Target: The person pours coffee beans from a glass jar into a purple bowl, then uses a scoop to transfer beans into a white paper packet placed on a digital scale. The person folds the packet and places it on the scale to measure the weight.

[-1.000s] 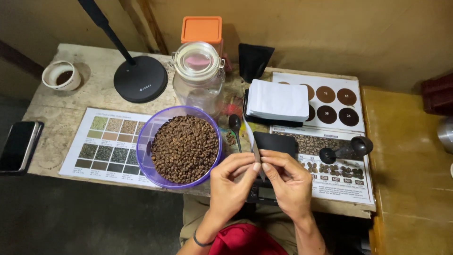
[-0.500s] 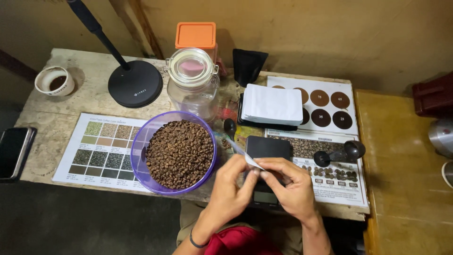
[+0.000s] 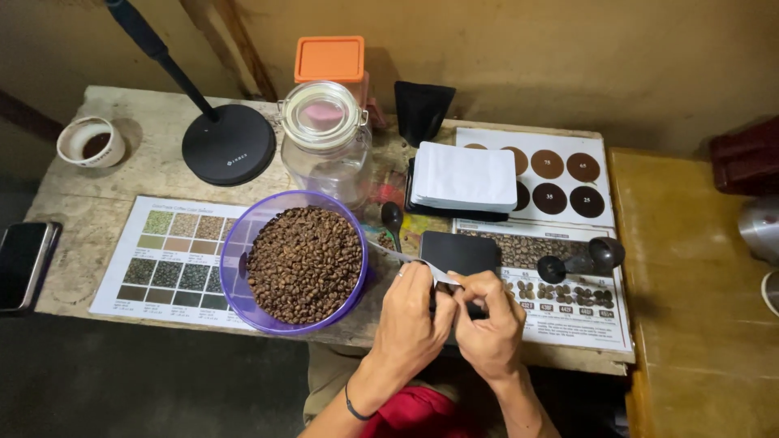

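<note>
both hands meet at the near edge of the wooden table (image 3: 122, 122), just right of the purple bowl (image 3: 296, 261) of roasted coffee beans (image 3: 304, 264). left hand (image 3: 410, 324) and right hand (image 3: 487, 328) are together, fingertips pinched on one small white pouch (image 3: 430, 268); it is seen nearly edge-on, a thin pale strip running up and left from the fingers toward the bowl rim. cannot tell whether its mouth is open or sealed. judgement on handling: the pouch looks very light, thin and floppy, likely a smooth film that slips between dry fingers and creases if squeezed; best taken at the top edge or a corner with a thumb-and-forefinger pinch from each hand, as here, not across the flat middle. directly behind the hands lies a flat black scale-like slab (image 3: 458, 253). further back a stack of white pouches (image 3: 464, 176) rests on a dark tray, partly over a printed chart of brown colour discs (image 3: 560, 174). a black scoop (image 3: 580, 261) lies on a second sheet showing bean photos (image 3: 568, 304). a clear glass jar with clip lid (image 3: 326, 138) stands behind the bowl, an orange-lidded container (image 3: 329, 61) behind that. a colour-swatch card (image 3: 162, 255) sits left of the bowl, a black lamp base (image 3: 227, 144) above it, a paper cup (image 3: 91, 142) at far left, a phone (image 3: 23, 264) at the left edge.
</note>
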